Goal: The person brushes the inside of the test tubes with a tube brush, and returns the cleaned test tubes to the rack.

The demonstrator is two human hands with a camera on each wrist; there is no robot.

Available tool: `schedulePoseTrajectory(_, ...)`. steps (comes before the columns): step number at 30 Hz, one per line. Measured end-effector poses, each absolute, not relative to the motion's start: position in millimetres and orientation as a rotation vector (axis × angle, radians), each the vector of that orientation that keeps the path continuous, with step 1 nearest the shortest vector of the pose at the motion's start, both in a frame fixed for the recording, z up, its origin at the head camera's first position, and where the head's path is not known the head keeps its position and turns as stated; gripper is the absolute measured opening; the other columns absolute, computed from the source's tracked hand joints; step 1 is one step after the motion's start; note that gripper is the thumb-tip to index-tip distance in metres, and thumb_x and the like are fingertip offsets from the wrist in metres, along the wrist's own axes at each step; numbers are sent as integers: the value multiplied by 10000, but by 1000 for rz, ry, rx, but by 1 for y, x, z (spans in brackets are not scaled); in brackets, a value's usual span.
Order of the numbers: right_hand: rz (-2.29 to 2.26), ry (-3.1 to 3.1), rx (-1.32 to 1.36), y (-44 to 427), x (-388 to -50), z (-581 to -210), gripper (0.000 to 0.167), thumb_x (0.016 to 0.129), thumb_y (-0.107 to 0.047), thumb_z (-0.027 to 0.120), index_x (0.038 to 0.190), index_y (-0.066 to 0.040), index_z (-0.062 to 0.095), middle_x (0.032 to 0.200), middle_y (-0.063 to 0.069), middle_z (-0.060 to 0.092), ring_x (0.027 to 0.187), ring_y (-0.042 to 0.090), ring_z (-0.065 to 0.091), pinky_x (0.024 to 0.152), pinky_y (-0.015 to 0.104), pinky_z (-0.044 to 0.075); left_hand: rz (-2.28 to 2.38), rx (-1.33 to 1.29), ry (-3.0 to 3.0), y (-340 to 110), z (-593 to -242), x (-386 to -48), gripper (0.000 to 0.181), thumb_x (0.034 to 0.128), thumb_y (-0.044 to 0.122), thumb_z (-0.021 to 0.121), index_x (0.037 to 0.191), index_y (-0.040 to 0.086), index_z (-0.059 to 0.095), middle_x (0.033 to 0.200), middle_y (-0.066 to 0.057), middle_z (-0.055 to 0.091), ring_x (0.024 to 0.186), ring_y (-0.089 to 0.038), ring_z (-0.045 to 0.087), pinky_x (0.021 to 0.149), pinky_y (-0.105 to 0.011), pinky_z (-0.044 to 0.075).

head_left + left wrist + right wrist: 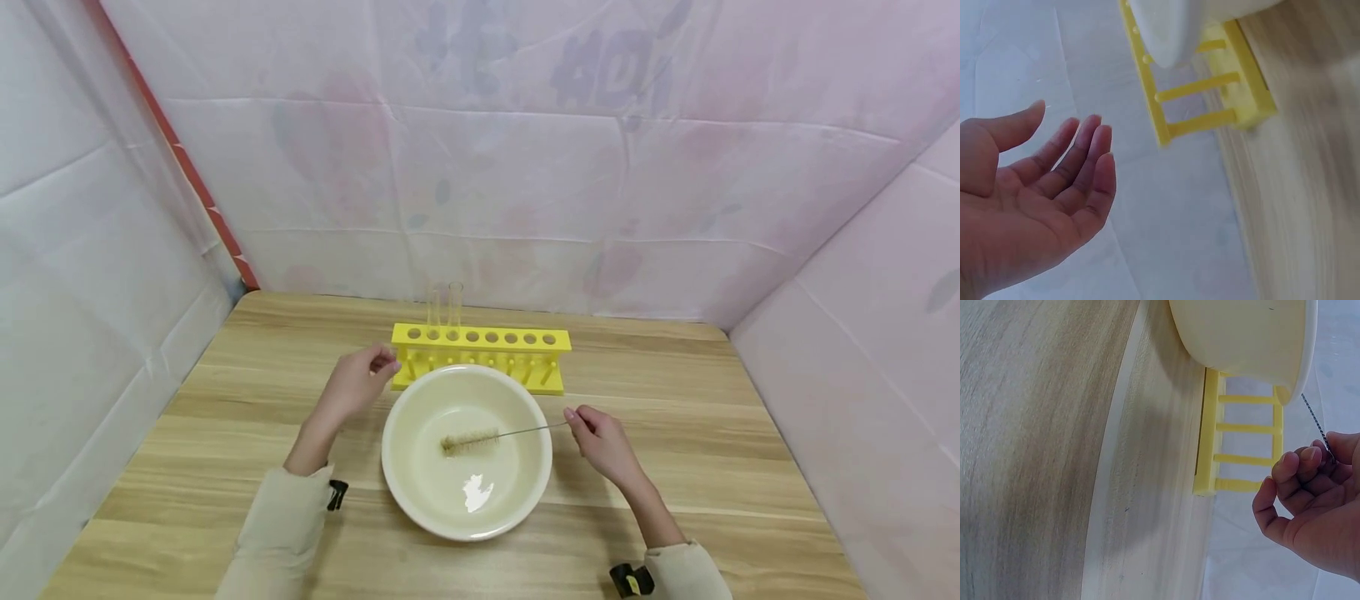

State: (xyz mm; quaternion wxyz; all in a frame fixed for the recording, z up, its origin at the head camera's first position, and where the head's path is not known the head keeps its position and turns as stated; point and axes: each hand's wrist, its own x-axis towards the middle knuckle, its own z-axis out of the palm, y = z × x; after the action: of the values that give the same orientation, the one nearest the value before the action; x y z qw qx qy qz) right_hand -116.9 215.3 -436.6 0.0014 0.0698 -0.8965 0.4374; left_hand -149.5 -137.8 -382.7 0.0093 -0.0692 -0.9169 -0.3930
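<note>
My right hand point(604, 443) pinches the twisted wire handle point(1315, 417) of a test tube brush between thumb and fingers. Its pale bristle head point(469, 441) lies inside a cream basin point(395, 487), over the basin floor. Behind the basin stands a yellow test tube rack point(562, 342), partly hidden by the rim. Two clear test tubes point(455, 310) are upright in holes toward the rack's left end. My left hand point(356, 382) hovers near that end, holding nothing. In the left wrist view its fingers point(1079, 162) are relaxed and slightly bent, the palm turned up.
The wooden table point(675, 392) carries the basin and rack near its middle. White printed sheeting point(495, 183) rises behind the table and on both sides. A red strip point(180, 154) runs down the back left corner.
</note>
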Motion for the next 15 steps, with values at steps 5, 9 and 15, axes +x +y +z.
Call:
schedulePoseTrajectory(5,1392,-2830,197,215,-117,-437,378,958,-224,490,607,-86,456,488,-18,398,433,99,367,422,233,312,-1295,-131,-2868,-129,-377,-174,202,924,169,553,1014,-4,604,949,-126,618,892,-266,566,752,-385,467)
schedulePoseTrajectory(9,1401,-2832,196,214,-117,-437,372,957,-207,492,608,-84,456,491,-15,398,434,99,369,423,232,311,-1319,-65,-2871,-122,-377,-190,239,919,190,561,1050,-6,600,982,-143,612,909,-276,559,762,-389,462)
schedulePoseTrajectory(15,1404,-2830,207,215,-116,-437,362,955,-186,493,610,-84,459,493,-13,396,435,97,371,421,233,310,-1303,-86,-2872,-113,-381,-207,268,906,142,572,1113,-29,587,1022,-163,608,946,-294,555,796,-399,457)
